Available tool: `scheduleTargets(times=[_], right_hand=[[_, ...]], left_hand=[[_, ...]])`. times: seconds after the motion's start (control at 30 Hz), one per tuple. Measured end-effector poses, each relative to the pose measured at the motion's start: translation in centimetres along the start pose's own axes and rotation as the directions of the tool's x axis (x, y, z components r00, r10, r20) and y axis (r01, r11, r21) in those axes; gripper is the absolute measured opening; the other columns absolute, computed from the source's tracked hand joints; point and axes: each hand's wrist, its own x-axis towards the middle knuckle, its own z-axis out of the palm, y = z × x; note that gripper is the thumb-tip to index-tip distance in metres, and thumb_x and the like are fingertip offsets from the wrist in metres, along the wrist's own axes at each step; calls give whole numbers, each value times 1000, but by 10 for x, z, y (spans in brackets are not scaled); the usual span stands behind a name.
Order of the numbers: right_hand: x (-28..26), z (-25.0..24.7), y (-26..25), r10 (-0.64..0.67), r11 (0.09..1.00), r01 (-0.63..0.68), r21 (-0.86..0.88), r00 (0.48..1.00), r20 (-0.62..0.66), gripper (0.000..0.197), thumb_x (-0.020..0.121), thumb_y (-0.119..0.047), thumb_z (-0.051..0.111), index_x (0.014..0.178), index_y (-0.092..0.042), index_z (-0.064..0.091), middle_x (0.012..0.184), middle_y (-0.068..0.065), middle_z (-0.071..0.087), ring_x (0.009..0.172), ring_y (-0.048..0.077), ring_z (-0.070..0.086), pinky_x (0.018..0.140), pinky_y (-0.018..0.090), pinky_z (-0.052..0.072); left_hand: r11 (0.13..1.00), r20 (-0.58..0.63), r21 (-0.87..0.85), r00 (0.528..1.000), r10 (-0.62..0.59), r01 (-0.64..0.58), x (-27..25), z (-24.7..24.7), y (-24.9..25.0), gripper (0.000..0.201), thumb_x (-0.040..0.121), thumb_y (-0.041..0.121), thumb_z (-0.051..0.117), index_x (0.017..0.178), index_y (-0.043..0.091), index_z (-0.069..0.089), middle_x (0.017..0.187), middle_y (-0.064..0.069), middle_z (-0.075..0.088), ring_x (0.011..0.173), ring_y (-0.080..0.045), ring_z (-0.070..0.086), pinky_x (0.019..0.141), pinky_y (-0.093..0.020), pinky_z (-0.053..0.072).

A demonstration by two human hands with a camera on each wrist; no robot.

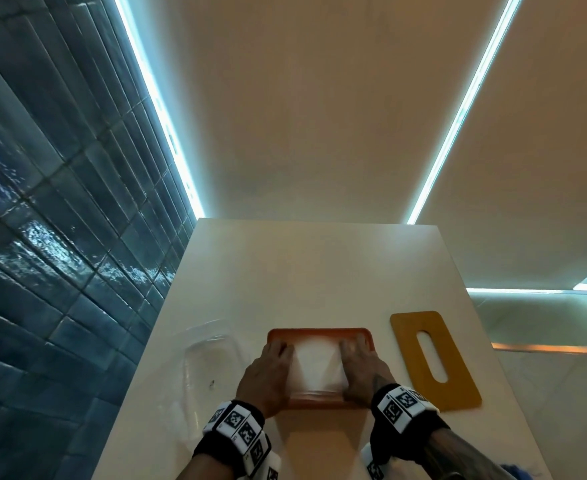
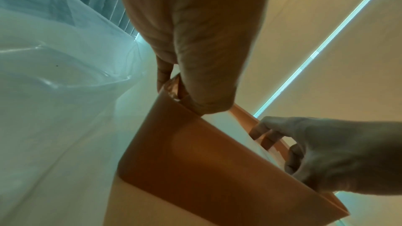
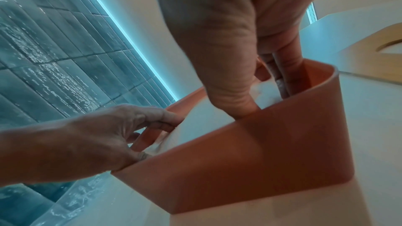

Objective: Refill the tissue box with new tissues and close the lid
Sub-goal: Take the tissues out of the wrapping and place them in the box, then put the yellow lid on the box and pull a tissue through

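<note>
Tissue stack (image 1: 319,367) seated inside the open orange tissue box (image 1: 321,332), which stands on the pale table (image 1: 285,271), mouth up, near the front edge. Long axis of the box running left to right across the view; stack aligned with it, white top showing between the hands. Left hand (image 1: 268,370) at the left end, fingers reaching down past the rim between the wall and the tissues, thumb against the near wall in the left wrist view. Right hand (image 1: 363,370) mirrored at the right end, fingers (image 3: 287,75) sunk into the gap beside the stack. Both grasping the stack by its ends, judging by the curl of the fingers; probably held so to lower it level and keep the sheets from bunching against the walls. Wooden lid (image 1: 434,360) with its oval slot lying flat just right of the box, apart from it, long axis pointing away from the person; likely parked there within easy reach for closing. Clear plastic wrapper (image 1: 212,355) crumpled on the table left of the box, next to the blue tiled wall (image 1: 60,202). Filling nearly done, lid not yet on
</note>
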Motion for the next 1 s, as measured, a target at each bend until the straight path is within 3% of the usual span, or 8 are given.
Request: scheduleTargets(times=[0.2, 0.33, 0.43, 0.5, 0.6, 0.73, 0.87, 1.0], right_hand=[[-6, -3, 14, -87, 990, 91, 111, 995, -44, 72, 71, -20, 80, 130, -14, 38, 134, 8, 34, 105, 30, 57, 85, 33, 54], [-20, -9, 47, -14, 902, 164, 399, 935, -353, 41, 80, -31, 77, 114, -16, 58, 108, -2, 55, 91, 15, 58, 77, 23, 49], [-17, -1, 96, 262, 877, -6, 480, 844, -468, 11, 83, -16, 73, 81, -13, 62, 78, -1, 61, 71, 19, 59, 62, 26, 49], [-11, 11, 124, 373, 859, -180, 480, 862, -344, 9, 81, -10, 71, 87, -8, 64, 88, 10, 69, 79, 26, 63, 69, 33, 51], [-4, 32, 144, 444, 856, -356, 375, 878, -179, 47, 79, -32, 75, 116, -8, 59, 118, 13, 62, 107, 28, 59, 89, 35, 49], [3, 53, 144, 428, 885, -388, 257, 896, -119, 75, 74, -53, 73, 128, -11, 43, 129, 11, 48, 117, 28, 49, 95, 37, 45], [9, 60, 142, 424, 890, -376, 258, 890, -166, 74, 78, -48, 72, 132, -11, 38, 130, 12, 48, 117, 28, 50, 98, 36, 45], [12, 59, 140, 459, 864, -405, 299, 878, -135, 71, 72, -42, 74, 127, -9, 44, 122, 12, 56, 107, 27, 57, 90, 35, 51]], left_hand=[[969, -240, -230, 970, 32, -89, -13, 9, -2, 71, 74, 20, 69, 137, 24, 37, 143, 1, 34, 127, -15, 37, 97, -29, 49], [919, -539, -394, 803, -256, 29, -32, 15, -14, 34, 87, 17, 61, 120, 16, 53, 119, -5, 53, 113, -14, 45, 95, -36, 48], [949, -398, -242, 871, -286, 201, -48, 28, -35, 29, 76, 15, 73, 103, 22, 64, 108, -8, 57, 102, -27, 56, 78, -46, 54], [945, -214, -134, 922, -322, 299, -57, 34, -43, 38, 65, 25, 80, 101, 28, 66, 115, -7, 55, 106, -29, 55, 78, -46, 53], [925, -87, -58, 921, -380, 376, -67, 34, -47, 47, 60, 22, 74, 106, 33, 64, 119, -5, 51, 110, -25, 52, 81, -42, 51], [897, -37, -60, 897, -441, 438, -74, 27, -52, 51, 61, 11, 66, 107, 31, 63, 112, -3, 48, 103, -24, 56, 80, -39, 51], [905, -104, -67, 899, -426, 421, -75, 1, -39, 55, 54, 24, 83, 106, 31, 66, 120, -9, 55, 106, -29, 55, 83, -49, 52], [963, -347, -136, 900, -264, 231, -61, -32, -4, 55, 53, 13, 87, 104, 17, 69, 110, -15, 59, 99, -33, 56, 77, -48, 54]])
